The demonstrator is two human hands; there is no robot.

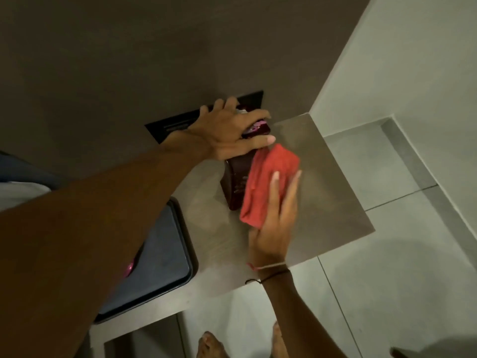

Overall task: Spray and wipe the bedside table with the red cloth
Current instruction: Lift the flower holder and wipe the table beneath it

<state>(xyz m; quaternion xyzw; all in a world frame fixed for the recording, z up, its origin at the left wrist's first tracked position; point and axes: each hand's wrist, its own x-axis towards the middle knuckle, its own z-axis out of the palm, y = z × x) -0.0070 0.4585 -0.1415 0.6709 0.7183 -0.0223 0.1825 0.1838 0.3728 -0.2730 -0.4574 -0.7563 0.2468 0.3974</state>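
The bedside table [322,192] is a grey-brown slab fixed in the corner against a dark wall. My right hand [276,218] presses the folded red cloth [268,182] flat on the tabletop, fingers spread over it. My left hand [232,133] reaches across and grips the top of a dark maroon box [236,182] that stands at the back of the table, next to the cloth. No spray bottle is in view.
A dark tray [165,275] lies on the left part of the table, partly hidden under my left forearm, with something pink on it. A black panel [170,125] is set in the wall behind. The pale tiled floor [387,293] and my bare feet lie below.
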